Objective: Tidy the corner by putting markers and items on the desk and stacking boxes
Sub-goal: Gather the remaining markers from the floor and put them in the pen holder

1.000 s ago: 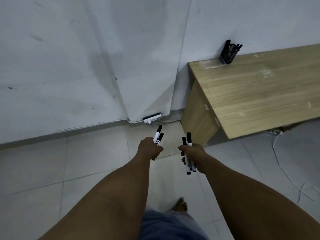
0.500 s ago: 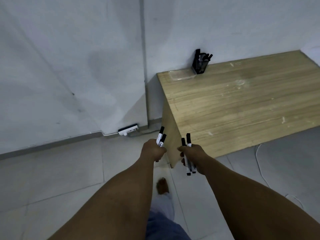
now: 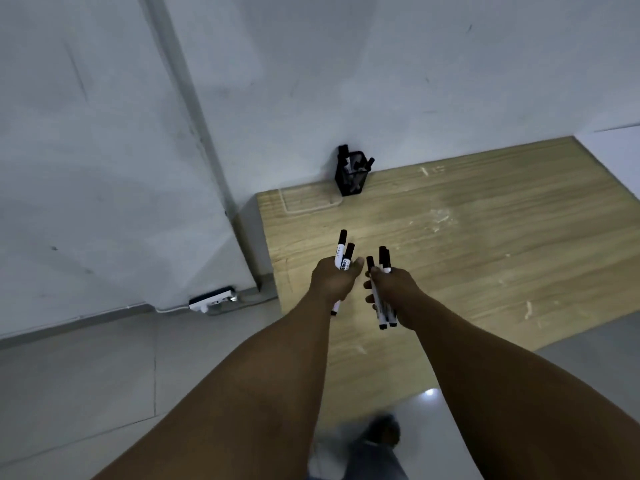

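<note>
Over desk [image 3: 485, 237]: left hand [image 3: 333, 280] & right hand [image 3: 394, 289] each gripping markers [image 3: 346, 252].

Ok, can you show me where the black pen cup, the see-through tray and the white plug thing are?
Black pen cup [image 3: 352, 180], head view, mesh front wall.
See-through tray [image 3: 308, 201], head view, flat bottom.
White plug strip [image 3: 212, 298], head view, top face.

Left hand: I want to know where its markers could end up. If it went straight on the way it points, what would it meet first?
Probably bare desk top. The left hand, gripping markers, aims near the black pen holder by the wall; depth is unclear.
</note>
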